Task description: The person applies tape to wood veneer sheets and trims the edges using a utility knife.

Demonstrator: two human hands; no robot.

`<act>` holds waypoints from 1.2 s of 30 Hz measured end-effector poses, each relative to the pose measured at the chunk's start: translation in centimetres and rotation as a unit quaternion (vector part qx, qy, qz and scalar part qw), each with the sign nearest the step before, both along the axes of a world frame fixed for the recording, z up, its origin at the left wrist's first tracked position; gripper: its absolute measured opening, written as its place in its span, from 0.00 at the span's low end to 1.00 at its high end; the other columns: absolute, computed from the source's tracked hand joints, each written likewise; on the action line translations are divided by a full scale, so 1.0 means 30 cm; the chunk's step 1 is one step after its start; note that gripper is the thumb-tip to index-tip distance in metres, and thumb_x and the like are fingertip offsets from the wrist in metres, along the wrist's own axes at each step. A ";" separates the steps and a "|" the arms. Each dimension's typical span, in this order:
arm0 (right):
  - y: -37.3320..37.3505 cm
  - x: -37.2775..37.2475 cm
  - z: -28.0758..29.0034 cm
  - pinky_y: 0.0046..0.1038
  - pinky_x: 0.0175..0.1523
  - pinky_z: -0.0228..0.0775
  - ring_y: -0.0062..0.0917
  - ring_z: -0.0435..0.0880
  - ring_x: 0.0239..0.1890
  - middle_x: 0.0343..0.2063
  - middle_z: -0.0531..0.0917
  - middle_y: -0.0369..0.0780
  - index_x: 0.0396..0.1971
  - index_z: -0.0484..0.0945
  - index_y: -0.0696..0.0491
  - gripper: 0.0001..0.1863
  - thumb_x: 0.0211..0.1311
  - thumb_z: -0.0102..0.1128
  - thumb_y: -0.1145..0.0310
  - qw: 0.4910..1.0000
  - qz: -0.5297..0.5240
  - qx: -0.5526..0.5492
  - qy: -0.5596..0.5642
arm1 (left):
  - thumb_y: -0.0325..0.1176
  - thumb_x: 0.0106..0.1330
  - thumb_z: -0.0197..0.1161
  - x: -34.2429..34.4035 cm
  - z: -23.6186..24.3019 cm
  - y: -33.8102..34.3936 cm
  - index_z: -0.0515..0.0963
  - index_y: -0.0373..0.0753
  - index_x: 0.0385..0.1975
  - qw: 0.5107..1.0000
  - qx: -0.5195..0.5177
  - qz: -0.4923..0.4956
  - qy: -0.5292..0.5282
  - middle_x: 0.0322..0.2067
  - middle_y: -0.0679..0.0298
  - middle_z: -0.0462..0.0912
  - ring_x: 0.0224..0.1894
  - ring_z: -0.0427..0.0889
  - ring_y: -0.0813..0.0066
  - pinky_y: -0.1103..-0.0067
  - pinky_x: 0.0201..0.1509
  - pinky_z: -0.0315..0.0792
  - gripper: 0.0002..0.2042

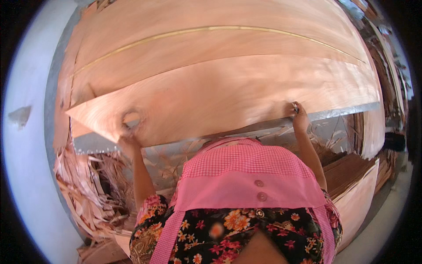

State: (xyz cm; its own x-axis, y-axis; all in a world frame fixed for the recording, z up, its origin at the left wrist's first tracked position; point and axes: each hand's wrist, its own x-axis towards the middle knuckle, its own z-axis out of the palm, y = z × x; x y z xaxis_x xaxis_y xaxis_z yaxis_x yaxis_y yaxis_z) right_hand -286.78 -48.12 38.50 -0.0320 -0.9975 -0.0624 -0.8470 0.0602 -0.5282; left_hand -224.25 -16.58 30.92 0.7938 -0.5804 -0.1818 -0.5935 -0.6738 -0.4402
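Note:
A large, thin sheet of pale wood veneer [211, 101] lies slanted before me, with a ragged hole [132, 119] near its left end. My left hand [128, 144] grips the sheet's near edge just below that hole, its fingertips partly hidden. At the near edge on the right, my right hand [300, 119] is closed, its knuckles by the veneer. A small dark and whitish object [295, 107] shows between its fingers; its kind is too small to make out.
More veneer [211, 44] lies beyond, crossed by a yellowish strip [220, 27]. A grey metal edge [338, 112] runs under the sheet. Torn veneer scraps [88, 189] pile at lower left, stacked wood sheets [351, 176] at lower right. A pale wall [30, 88] stands left.

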 end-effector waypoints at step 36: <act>-0.148 -0.686 -0.114 0.24 0.24 0.62 0.19 0.70 0.19 0.18 0.74 0.38 0.34 0.73 0.58 0.10 0.56 0.53 0.67 0.945 -0.217 -0.024 -0.243 | 0.35 0.55 0.52 -1.408 0.174 -0.798 0.59 0.40 0.56 0.822 -0.139 -0.520 0.185 0.58 0.51 0.54 0.61 0.49 0.52 0.52 0.60 0.40 0.26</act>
